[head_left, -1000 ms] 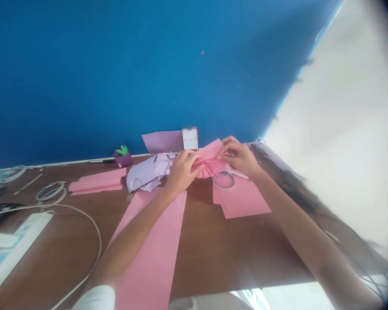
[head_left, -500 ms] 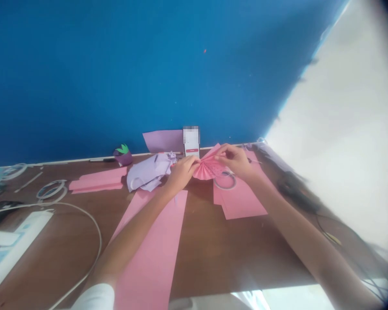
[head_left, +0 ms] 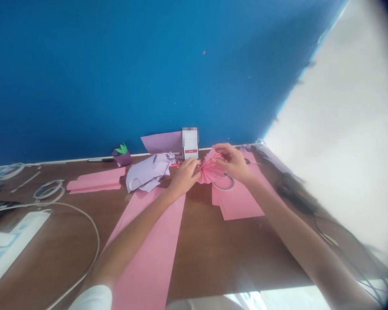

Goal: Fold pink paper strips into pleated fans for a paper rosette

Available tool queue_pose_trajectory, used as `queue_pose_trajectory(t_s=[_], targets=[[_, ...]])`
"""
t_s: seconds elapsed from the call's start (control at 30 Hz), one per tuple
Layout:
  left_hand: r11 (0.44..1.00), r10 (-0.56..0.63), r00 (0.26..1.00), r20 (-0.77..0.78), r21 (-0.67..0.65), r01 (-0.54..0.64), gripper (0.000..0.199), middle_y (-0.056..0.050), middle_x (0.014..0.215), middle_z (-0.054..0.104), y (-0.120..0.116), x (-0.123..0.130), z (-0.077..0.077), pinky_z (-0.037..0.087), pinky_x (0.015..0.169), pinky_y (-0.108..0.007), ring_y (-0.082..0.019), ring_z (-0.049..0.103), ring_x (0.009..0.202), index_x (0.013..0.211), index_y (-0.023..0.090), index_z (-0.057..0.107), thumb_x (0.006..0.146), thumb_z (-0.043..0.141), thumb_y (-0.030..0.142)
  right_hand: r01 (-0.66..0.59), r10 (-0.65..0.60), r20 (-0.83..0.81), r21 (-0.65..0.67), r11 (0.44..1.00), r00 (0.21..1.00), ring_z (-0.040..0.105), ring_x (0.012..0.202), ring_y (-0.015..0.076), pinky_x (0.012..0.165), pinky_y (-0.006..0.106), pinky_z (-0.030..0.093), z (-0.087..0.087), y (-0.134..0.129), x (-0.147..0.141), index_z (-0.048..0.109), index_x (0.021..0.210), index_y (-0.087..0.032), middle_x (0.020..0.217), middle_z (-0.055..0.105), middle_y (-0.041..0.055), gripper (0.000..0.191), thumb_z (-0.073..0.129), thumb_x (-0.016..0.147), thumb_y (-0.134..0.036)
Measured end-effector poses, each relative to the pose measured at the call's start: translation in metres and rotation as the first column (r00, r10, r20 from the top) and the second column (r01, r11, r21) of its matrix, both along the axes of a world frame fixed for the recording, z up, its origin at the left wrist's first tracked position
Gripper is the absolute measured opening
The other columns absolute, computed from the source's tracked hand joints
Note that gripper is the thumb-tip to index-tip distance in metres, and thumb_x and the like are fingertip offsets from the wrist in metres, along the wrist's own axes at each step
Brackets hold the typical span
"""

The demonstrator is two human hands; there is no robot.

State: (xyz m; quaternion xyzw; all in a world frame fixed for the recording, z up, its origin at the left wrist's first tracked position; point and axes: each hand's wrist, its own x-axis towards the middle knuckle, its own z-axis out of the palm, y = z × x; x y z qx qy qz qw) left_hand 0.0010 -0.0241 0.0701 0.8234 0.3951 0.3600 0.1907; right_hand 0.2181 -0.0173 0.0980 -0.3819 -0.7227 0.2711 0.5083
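Between my two hands is a pleated pink paper fan, held up above the table. My left hand is closed, its fingertips pinching the fan's left side. On the other side, my right hand has curled fingers gripping the fan's upper right edge. Behind and below the fan, a roll of tape lies on pink paper sheets. A long pink paper strip stretches under my left forearm. Part of the fan is hidden by my fingers.
Crumpled lilac paper, folded pink paper and a small purple paper pot lie to the left. A phone leans on the blue wall. A power strip and white cable are at near left.
The fan has tilted and its pleats look more gathered. My left hand has shifted slightly down, and my right hand has curled further over the fan's edge.
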Motion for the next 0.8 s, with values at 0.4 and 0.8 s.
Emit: queue_pose_trajectory(t_s=[0.4, 0.8], targets=[[0.965, -0.013, 0.949, 0.315, -0.245, 0.094, 0.046, -0.01, 0.129, 0.055, 0.005, -0.009, 0.007, 0.042, 0.102, -0.043, -0.025, 0.055, 0.12, 0.116, 0.025, 0.044, 0.08, 0.071, 0.035, -0.004, -0.014, 0.082, 0.216, 0.976, 0.997, 0.056, 0.075, 0.0159, 0.067, 0.032, 0.046, 0.021, -0.006, 0.01, 0.065, 0.094, -0.026, 0.089, 0.063, 0.0015, 0.01, 0.064, 0.085, -0.022], [0.978, -0.04, 0.98, 0.195, -0.196, 0.078, 0.036, -0.007, 0.125, 0.061, 0.007, -0.017, 0.022, 0.051, 0.089, -0.037, -0.024, 0.06, 0.112, 0.121, 0.025, 0.053, 0.089, 0.059, 0.04, -0.053, 0.056, -0.01, 0.203, 0.978, 0.998, 0.063, 0.084, 0.0169, 0.077, 0.034, 0.054, 0.022, -0.008, 0.006, 0.043, 0.139, -0.033, 0.096, 0.065, 0.0019, 0.06, 0.068, 0.084, -0.024]])
